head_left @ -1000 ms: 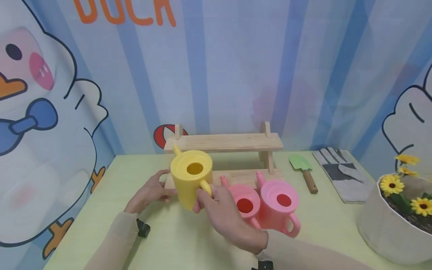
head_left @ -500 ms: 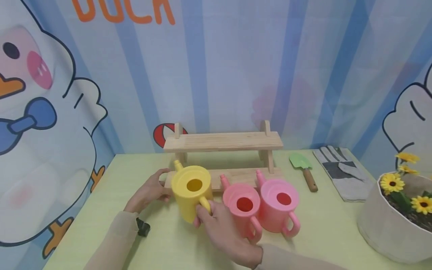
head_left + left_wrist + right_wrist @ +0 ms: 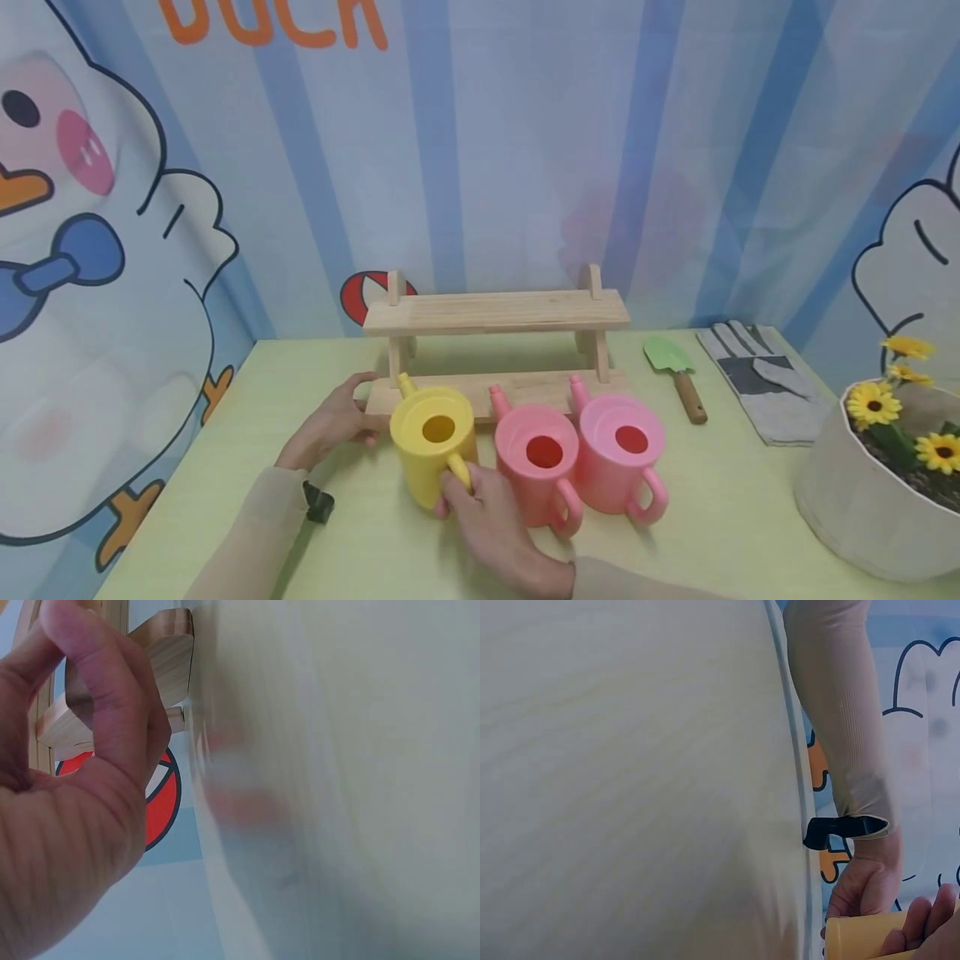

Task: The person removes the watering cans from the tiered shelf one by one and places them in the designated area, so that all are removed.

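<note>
A yellow watering can (image 3: 420,467) stands in front of the lower plank's left part, spout pointing back. My right hand (image 3: 491,521) grips its handle; in the right wrist view, the fingers (image 3: 919,919) overlap the can's yellow wall (image 3: 862,937). My left hand (image 3: 330,427) holds the left end of the two-tier wooden shelf (image 3: 495,312), its fingers curled at the wood in the left wrist view. To the right of the yellow can are a darker pink watering can (image 3: 528,492) and a lighter pink one (image 3: 611,483), side by side, handles toward me.
A green trowel (image 3: 667,356) with a wooden handle lies right of the shelf. Beyond it lies a pair of grey and white gloves (image 3: 780,417). A white pot (image 3: 855,508) with yellow flowers (image 3: 873,403) stands at the right. A printed curtain (image 3: 510,150) hangs behind the table.
My right hand has lowered the yellow watering can from above the shelf's front edge down toward the table, and lately a little to the right. The left hand has stayed at the shelf's end.
</note>
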A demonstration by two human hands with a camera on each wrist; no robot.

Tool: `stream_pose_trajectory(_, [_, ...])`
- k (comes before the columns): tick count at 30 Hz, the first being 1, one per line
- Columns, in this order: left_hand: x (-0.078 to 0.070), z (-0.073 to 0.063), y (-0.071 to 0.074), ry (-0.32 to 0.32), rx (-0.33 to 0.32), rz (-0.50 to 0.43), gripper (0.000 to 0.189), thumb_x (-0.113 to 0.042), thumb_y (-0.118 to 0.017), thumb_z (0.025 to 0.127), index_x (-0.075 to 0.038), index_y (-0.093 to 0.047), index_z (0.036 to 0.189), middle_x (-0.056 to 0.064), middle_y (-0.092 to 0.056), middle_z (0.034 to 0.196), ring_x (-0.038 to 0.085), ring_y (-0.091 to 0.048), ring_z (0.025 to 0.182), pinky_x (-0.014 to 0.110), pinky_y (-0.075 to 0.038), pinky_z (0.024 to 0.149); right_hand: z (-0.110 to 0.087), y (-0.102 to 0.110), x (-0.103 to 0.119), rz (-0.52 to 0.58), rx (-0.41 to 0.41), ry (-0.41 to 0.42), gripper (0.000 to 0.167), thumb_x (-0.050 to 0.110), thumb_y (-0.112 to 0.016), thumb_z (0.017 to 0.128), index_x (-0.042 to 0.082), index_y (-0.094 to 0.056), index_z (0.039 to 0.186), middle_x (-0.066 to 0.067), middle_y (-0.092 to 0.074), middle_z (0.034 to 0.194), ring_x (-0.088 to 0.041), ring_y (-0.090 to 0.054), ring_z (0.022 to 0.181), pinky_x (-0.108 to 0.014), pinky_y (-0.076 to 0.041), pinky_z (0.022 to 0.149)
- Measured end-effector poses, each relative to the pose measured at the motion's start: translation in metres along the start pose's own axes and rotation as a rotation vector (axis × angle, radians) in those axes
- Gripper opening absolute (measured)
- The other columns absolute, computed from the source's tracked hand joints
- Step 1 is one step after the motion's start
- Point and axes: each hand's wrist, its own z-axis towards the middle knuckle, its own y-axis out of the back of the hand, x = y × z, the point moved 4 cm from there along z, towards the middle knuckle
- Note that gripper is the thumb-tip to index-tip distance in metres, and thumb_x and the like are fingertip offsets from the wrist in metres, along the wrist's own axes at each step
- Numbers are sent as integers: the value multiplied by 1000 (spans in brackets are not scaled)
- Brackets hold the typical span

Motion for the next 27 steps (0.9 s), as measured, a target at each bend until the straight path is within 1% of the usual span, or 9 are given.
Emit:
stream_pose_trajectory(1, [0, 0, 0, -4, 3, 4, 97, -8, -80, 98, -8, -16, 171, 13, -68, 105, 13, -62, 63, 26, -58, 68, 0, -1, -2, 6, 0, 8, 31, 25, -61, 107, 14, -72, 81, 4, -60, 69, -8, -43, 58, -21, -31, 48])
stream_pose_trajectory(3, [0, 0, 0, -3, -2, 3, 97, -9, -81, 97, -8, -18, 171, 13, -68, 105, 14, -62, 63, 25, -58, 68, 2, -2, -9, 10, -1, -29, 30, 27, -62, 107, 17, -72, 80, 5, -62, 69, -6, -44, 57, -19, -31, 49])
stream_pose_trajectory(7, [0, 0, 0, 3, -2, 4, 98, -9, -83, 96, -9, -18, 171, 14, -69, 106, 14, -63, 63, 25, -59, 68, 2, -5, -11, 26, 8, -48, 29, 25, -61, 108, 14, -73, 83, 5, -66, 73, -7, -44, 56, -19, -32, 48])
stream_pose_trajectory(8, [0, 1, 0, 7, -4, -2, 98, -9, -83, 96, -9, -19, 170, 14, -70, 106, 14, -63, 63, 26, -59, 68, 2, -6, -11, 29, 10, -71, 29, 25, -61, 108, 15, -73, 83, 6, -67, 74, -6, -44, 55, -18, -32, 48])
stream_pose_trajectory(12, [1, 3, 0, 10, -6, -7, 98, -9, -84, 96, -9, -20, 170, 17, -71, 111, 14, -63, 63, 26, -58, 69, -2, -7, -4, 59, 17, -88, 28, 20, -59, 109, 7, -72, 88, 3, -68, 78, -9, -44, 56, -19, -32, 48])
stream_pose_trajectory(14, [1, 4, 0, 8, -6, -6, 98, -10, -84, 96, -9, -20, 170, 19, -72, 113, 14, -63, 63, 26, -59, 69, -4, -7, 0, 68, 19, -117, 28, 19, -58, 109, 4, -72, 89, 2, -68, 79, -10, -43, 57, -18, -32, 49])
stream_pose_trajectory(16, [1, 4, 1, 3, -5, -3, 98, -10, -84, 96, -9, -20, 170, 19, -72, 114, 14, -63, 63, 26, -59, 69, -6, -8, 1, 76, 20, -122, 28, 19, -58, 109, 3, -72, 90, 1, -66, 79, -12, -43, 58, -19, -31, 49])
stream_pose_trajectory(23, [0, 1, 1, -11, 5, -3, 100, -11, -85, 96, -7, -19, 170, 12, -70, 102, 14, -63, 63, 26, -59, 68, -9, -10, -5, 70, 19, -119, 27, 18, -60, 108, 5, -72, 88, 2, -67, 78, -12, -43, 60, -18, -32, 51])
stream_pose_trajectory(27, [1, 2, 1, -6, -1, 0, 99, -13, -85, 95, -8, -20, 170, 12, -70, 101, 13, -63, 63, 25, -59, 68, -9, -12, -6, 76, 25, -129, 27, 19, -61, 109, 4, -73, 90, 1, -69, 79, -13, -44, 63, -19, -33, 54])
